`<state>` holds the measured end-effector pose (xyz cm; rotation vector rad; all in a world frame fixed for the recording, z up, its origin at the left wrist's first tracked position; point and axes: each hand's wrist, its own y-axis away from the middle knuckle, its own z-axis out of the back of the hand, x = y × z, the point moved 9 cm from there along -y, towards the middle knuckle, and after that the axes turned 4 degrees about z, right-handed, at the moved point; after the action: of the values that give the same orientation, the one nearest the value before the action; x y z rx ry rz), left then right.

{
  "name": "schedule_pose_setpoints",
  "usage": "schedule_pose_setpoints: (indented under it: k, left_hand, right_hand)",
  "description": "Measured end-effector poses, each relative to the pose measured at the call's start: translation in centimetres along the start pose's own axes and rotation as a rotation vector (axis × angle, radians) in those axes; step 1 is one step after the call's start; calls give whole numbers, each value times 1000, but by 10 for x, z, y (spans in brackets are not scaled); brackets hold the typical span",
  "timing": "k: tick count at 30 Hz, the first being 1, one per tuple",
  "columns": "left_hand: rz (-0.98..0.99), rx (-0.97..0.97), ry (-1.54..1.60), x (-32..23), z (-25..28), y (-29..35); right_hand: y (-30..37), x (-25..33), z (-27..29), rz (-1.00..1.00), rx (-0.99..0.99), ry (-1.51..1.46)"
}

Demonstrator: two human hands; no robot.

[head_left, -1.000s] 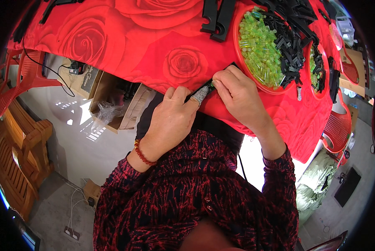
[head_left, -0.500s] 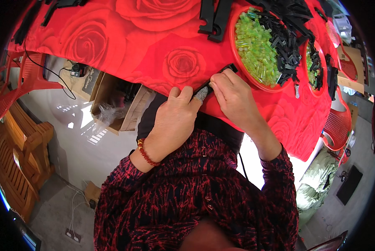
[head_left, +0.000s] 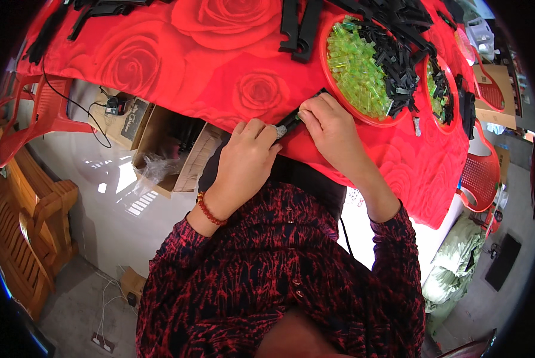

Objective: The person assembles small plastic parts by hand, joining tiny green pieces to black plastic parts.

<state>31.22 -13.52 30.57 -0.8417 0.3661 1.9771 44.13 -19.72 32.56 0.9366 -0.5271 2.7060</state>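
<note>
I see bright light on the red tablecloth [head_left: 210, 71] at the upper middle, while the shirt [head_left: 243, 286] below is dark. Left of centre, white reflections shine on the pale floor [head_left: 106, 230]. Lower, right of centre, one white area [head_left: 360, 238] is too bright for detail. The left hand [head_left: 247, 152] and right hand [head_left: 334, 131] show little blur. Near the black left edge, the wooden bench [head_left: 25, 238] looks bent.
</note>
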Motion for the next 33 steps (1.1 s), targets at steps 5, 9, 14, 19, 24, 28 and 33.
schedule_pose_setpoints:
  k: [5, 9, 14, 19, 24, 28, 33]
  left_hand:
    - [-14, -76, 76, 5, 7, 1]
    - [32, -62, 131, 10, 7, 0]
    - [58, -42, 147, 12, 2, 3]
    - [126, 8, 306, 11, 6, 8]
    - [13, -76, 305, 3, 10, 15]
    - [-47, -103, 286, -7, 18, 17]
    - [80, -30, 424, -2, 9, 24]
  right_hand:
    - [-6, -2, 5, -84, -4, -118]
    - [-16, -11, 37, -107, -198, -11]
    - [-17, -37, 75, -41, -368, 373]
    - [-20, -41, 93, 68, -440, 586]
    - [-17, -48, 85, 62, -358, 714]
    - [-11, -44, 77, -5, -275, 804]
    - [2, -27, 84, 17, -383, 675]
